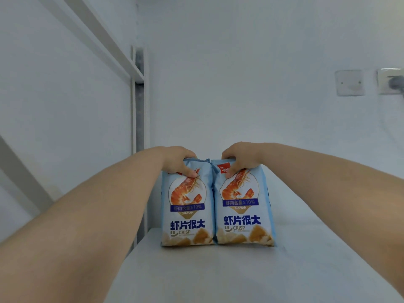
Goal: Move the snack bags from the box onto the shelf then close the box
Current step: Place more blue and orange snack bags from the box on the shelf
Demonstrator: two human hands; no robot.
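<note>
Two puffy, glossy snack bags stand upright side by side on a smooth white shelf [240, 276], their pale blue fronts printed with an orange shrimp and dark blue lettering, their crimped top seams pinched flat. The left bag [187, 206] and the right bag [243, 202] touch along their inner edges. The left hand [180, 161] is clamped on the top of the left bag, thumb pressed on its front, fingers curled over behind; the right hand [239, 159] grips the top of the right bag the same way. Bare shelf lies open to the right of the bags and nearer the camera. A white metal upright [140, 127] stands close on the left, and a plain white wall [240, 73] rises behind.
</note>
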